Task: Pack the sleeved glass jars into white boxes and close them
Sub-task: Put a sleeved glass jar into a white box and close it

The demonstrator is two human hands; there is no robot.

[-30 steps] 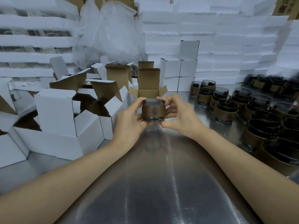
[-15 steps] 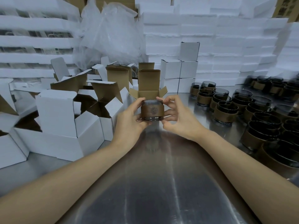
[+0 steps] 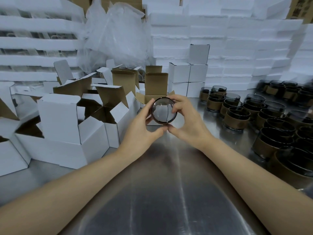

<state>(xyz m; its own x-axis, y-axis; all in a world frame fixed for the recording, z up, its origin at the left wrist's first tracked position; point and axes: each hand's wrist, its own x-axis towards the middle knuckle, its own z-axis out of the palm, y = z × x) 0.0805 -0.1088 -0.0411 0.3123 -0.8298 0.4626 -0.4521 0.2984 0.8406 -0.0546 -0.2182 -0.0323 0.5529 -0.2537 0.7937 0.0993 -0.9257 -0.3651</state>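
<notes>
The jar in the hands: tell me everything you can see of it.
The jar is smoky clear glass with a dark rim, tipped so one round end faces the camera; a thin dark line crosses that disc. Its sleeve is hidden at this angle. The left hand and right hand hold it above the table, each grip curled round the rim, thumbs nearly meeting beneath. It is just in front of an open box.

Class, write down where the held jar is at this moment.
In the head view the jar is centre frame, gripped between the left hand and right hand, in front of the open box with its flap raised.
</notes>
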